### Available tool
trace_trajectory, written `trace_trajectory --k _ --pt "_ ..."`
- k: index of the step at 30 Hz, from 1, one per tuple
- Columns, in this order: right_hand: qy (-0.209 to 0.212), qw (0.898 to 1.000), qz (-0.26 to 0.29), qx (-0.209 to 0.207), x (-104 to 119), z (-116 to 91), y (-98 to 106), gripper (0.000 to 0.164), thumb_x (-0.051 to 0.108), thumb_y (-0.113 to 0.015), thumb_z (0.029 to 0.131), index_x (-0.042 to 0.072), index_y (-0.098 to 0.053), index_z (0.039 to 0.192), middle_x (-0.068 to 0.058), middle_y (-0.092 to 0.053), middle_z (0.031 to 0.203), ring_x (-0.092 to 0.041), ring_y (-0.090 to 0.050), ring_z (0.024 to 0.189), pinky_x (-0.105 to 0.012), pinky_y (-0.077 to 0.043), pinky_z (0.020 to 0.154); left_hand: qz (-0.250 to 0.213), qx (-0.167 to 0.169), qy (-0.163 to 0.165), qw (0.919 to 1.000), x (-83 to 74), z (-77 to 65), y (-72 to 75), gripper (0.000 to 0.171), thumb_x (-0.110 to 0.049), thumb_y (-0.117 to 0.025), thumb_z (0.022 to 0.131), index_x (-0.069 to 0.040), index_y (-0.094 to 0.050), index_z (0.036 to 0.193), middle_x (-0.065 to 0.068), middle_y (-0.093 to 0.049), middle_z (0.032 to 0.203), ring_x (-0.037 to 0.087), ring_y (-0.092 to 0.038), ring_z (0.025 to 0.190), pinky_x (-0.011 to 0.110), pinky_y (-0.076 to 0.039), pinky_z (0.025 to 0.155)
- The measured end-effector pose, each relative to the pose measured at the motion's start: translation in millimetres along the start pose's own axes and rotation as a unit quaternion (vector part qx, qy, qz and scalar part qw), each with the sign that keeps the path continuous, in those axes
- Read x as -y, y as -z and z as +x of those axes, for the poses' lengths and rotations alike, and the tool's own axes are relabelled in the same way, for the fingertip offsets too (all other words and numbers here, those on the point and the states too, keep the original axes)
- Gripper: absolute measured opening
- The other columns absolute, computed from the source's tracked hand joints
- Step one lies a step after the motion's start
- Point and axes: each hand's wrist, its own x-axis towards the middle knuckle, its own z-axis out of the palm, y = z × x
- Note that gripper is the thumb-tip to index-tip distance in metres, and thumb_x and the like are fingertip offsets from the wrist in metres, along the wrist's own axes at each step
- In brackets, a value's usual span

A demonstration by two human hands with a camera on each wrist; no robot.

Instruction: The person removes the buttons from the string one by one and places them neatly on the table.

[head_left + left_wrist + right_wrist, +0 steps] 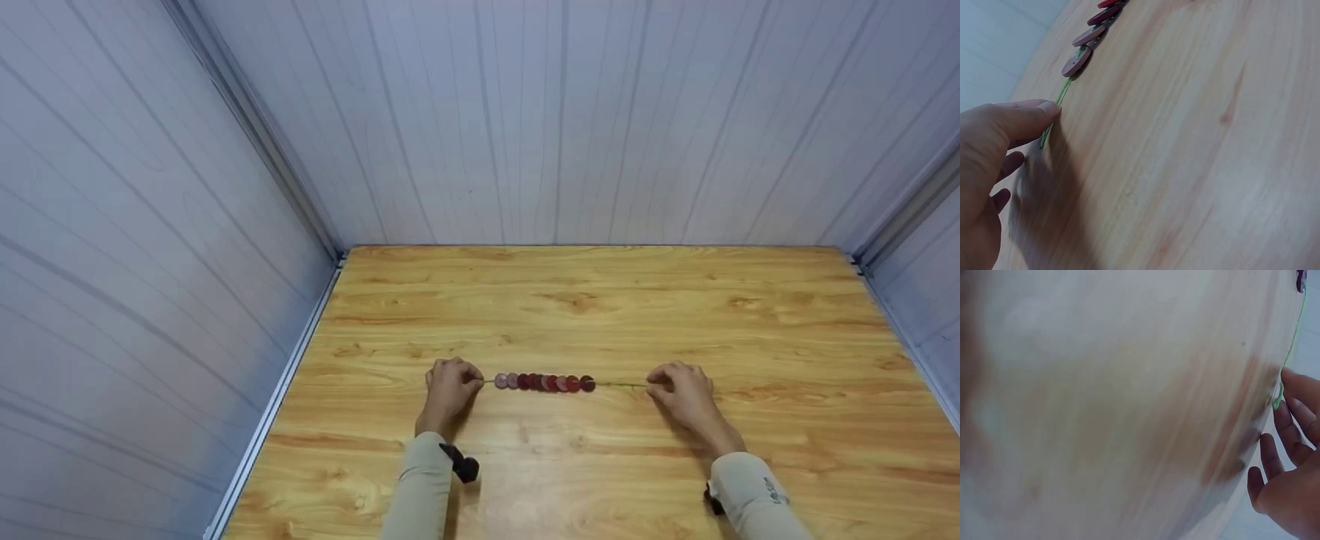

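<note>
A row of round buttons (pixel 551 383) in reds, pinks and dark maroon is threaded on a green string (pixel 619 385), stretched sideways between the two hands. My left hand (pixel 450 388) pinches the string's left end between thumb and forefinger; the left wrist view shows a short tail of string (pixel 1047 135) below the fingertips. Nearest to it is a dusty-pink button (pixel 1077 63), tilted on the string. At the other end, my right hand (pixel 684 391) pinches the string, whose knotted green end (pixel 1276 404) shows by the fingers. A longer bare stretch lies on this side, beside the dark end button (pixel 588 383).
Beneath everything is a wood-grain table (pixel 570 300). A pale panelled wall (pixel 517 127) rises at its back edge, with another wall (pixel 142 247) along the left and one on the right. Black wrist devices (pixel 465 469) sit at the sleeves.
</note>
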Motion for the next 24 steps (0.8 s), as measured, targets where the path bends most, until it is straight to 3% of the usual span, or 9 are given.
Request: trace_trajectory --k 7,13,18,24 --pt "-0.006 0.999 -0.038 -0.005 3.7 -0.2 1.2 0.005 0.018 -0.069 0.088 0.013 -0.067 0.089 -0.008 -0.062 0.099 -0.037 -0.048 0.102 -0.060 -0.030 0.089 0.022 -0.003 -0.010 0.9997 0.8 -1.2 -1.6 0.005 -0.024 -0.072 0.086 -0.019 -0.072 0.084 -0.003 -0.063 0.095 0.027 -0.049 0.107 0.051 -0.033 0.096" --pt "-0.006 0.999 -0.032 0.012 2.6 0.4 1.6 0.006 0.019 -0.063 0.093 0.015 -0.066 0.089 -0.006 -0.059 0.096 -0.034 -0.046 0.101 -0.055 -0.030 0.089 0.043 0.009 -0.006 0.9990 -0.8 -1.7 -1.3 0.007 -0.024 -0.068 0.089 -0.020 -0.069 0.083 -0.002 -0.062 0.096 0.027 -0.048 0.109 0.053 -0.033 0.099" --pt "-0.009 1.000 -0.009 0.009 0.1 1.1 3.1 0.007 0.018 -0.062 0.094 0.014 -0.066 0.090 -0.007 -0.064 0.095 -0.034 -0.047 0.103 -0.055 -0.029 0.091 0.018 0.006 -0.006 0.9998 -2.4 0.4 0.3 0.008 -0.021 -0.064 0.092 -0.019 -0.066 0.085 -0.002 -0.065 0.096 0.028 -0.050 0.112 0.053 -0.032 0.103" --pt "-0.013 1.000 0.012 0.013 -1.4 2.2 4.1 0.008 0.017 -0.061 0.094 0.012 -0.066 0.092 -0.008 -0.066 0.095 -0.034 -0.047 0.107 -0.055 -0.027 0.095 -0.007 0.000 -0.004 1.0000 -2.5 1.1 1.4 0.009 -0.019 -0.064 0.092 -0.018 -0.067 0.084 -0.004 -0.068 0.090 0.024 -0.052 0.103 0.050 -0.033 0.102"
